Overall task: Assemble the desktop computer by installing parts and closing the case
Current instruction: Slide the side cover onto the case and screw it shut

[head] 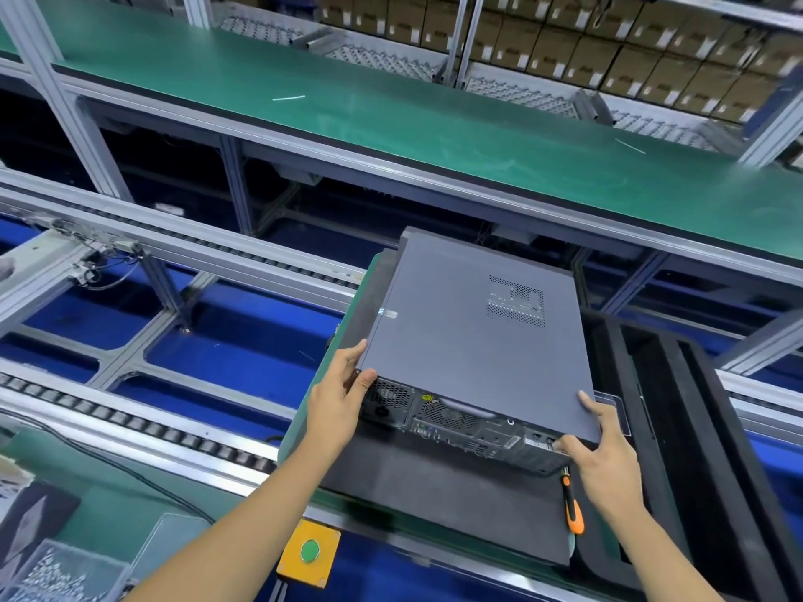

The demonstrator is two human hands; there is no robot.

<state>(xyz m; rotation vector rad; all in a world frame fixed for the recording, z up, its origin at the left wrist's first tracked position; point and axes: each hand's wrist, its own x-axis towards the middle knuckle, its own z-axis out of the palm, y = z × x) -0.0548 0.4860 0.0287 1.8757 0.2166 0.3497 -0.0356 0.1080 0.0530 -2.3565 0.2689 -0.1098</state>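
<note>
A grey desktop computer case (469,336) lies flat on a dark mat (434,493), its side panel on top and its rear ports facing me. My left hand (343,393) grips the near left corner, fingers along the side and thumb on the rear face. My right hand (604,449) holds the near right corner, with the index finger on the top panel and the thumb on the rear face. An orange and black screwdriver (572,506) lies on the mat just below my right hand.
A black foam tray (695,427) stands right of the case. A yellow box with a green button (309,551) sits at the near edge. A clear bin of screws (56,575) is at the bottom left. Roller conveyor rails (130,423) run to the left, with a green belt (391,115) behind.
</note>
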